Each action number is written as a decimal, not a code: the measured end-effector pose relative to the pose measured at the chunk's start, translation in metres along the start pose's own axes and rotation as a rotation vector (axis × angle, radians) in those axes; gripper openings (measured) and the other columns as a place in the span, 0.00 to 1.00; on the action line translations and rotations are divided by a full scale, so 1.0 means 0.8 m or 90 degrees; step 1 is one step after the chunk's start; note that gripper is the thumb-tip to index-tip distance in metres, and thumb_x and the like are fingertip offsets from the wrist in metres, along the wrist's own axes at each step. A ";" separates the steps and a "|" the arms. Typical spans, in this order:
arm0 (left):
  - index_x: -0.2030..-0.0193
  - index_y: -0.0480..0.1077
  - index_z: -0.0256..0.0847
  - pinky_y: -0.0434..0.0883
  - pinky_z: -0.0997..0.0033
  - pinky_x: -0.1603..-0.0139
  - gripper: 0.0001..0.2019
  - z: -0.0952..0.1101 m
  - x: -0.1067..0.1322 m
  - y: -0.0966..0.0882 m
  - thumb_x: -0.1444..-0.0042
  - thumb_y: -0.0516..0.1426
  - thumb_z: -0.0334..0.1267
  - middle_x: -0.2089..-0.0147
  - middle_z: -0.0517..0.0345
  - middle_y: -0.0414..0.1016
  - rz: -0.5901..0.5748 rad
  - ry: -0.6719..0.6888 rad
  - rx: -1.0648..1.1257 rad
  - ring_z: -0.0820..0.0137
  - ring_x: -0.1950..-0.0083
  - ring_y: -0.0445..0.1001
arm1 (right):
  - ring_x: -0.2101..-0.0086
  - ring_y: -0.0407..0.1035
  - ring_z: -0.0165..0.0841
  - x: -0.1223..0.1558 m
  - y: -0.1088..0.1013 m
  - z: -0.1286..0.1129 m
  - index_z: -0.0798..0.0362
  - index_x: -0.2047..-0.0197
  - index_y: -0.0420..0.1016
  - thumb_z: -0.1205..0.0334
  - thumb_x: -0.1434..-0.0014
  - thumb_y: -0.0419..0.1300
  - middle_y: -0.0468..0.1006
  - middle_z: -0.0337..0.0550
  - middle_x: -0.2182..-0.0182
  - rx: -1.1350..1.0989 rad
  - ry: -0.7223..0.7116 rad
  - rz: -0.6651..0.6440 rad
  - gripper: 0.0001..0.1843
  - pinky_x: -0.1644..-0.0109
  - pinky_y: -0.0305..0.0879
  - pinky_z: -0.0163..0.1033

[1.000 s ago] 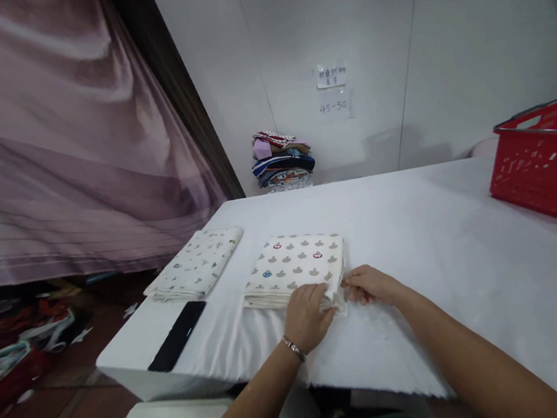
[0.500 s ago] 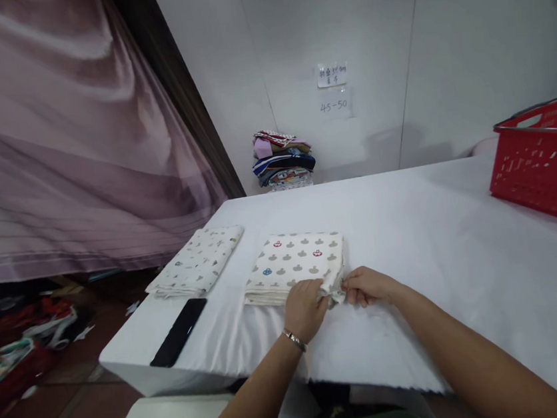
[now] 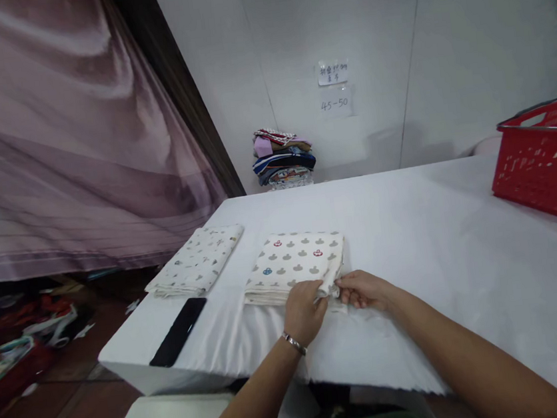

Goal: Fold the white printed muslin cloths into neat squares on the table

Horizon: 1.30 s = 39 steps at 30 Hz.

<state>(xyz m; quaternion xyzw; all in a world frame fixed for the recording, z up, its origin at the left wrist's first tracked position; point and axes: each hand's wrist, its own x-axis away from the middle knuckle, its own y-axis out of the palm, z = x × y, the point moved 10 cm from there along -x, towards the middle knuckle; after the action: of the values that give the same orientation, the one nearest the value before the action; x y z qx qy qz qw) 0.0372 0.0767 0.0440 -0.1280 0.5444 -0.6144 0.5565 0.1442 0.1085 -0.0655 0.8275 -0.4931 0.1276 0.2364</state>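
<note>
My left hand (image 3: 304, 313) lies over the near edge of a folded cloth (image 3: 289, 265), close to that cloth's near right corner; whether the fingers clench the layers or only press on them, I cannot tell. My right hand (image 3: 361, 290) is just beside it, thumb and fingertips pinched on the cloth's loose edge at that same corner, the other fingers curled under. The cloth is white with grey mushroom shapes — a few of them red or blue — and it lies flat by the near edge of the white table (image 3: 412, 234), left of the middle. Along the table's left edge lies a second folded cloth (image 3: 198, 258), pale with small scattered figures, apart from the first. A black phone (image 3: 179, 331) rests near the table's near left corner, just on my side of that second cloth. Towards the right edge stands a red basket (image 3: 548, 168) with a metal handle. By the far edge, near the far left corner, a pile of folded clothes (image 3: 283, 158) rises against the wall (image 3: 363, 25) — what it stands on is hidden. I wear a bracelet (image 3: 294, 343) on my left wrist.
</note>
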 end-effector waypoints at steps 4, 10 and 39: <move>0.53 0.66 0.42 0.65 0.58 0.51 0.17 0.002 0.002 0.002 0.51 0.57 0.34 0.56 0.53 0.72 -0.028 0.012 0.023 0.63 0.53 0.68 | 0.88 0.61 0.21 0.000 0.003 -0.003 0.58 0.72 0.69 0.59 0.47 0.58 0.74 0.37 0.81 -0.012 -0.025 -0.008 0.09 0.90 0.48 0.24; 0.60 0.68 0.42 0.65 0.63 0.57 0.08 -0.005 -0.004 0.003 0.45 0.51 0.35 0.63 0.55 0.72 -0.047 -0.033 0.037 0.66 0.59 0.68 | 0.86 0.63 0.21 0.006 0.011 -0.006 0.57 0.68 0.70 0.56 0.49 0.60 0.75 0.38 0.78 0.019 -0.028 -0.036 0.11 0.90 0.49 0.24; 0.47 0.60 0.41 0.65 0.57 0.50 0.26 0.010 0.007 0.013 0.55 0.53 0.25 0.54 0.52 0.69 -0.046 0.058 -0.074 0.62 0.52 0.65 | 0.85 0.64 0.24 0.014 -0.005 -0.020 0.57 0.73 0.68 0.58 0.49 0.56 0.74 0.40 0.80 0.132 -0.065 0.003 0.10 0.87 0.51 0.27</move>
<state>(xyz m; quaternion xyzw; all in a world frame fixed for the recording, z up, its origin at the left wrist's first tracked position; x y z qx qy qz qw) 0.0471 0.0700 0.0358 -0.1513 0.5988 -0.6067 0.5005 0.1534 0.1103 -0.0481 0.8518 -0.4906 0.1361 0.1235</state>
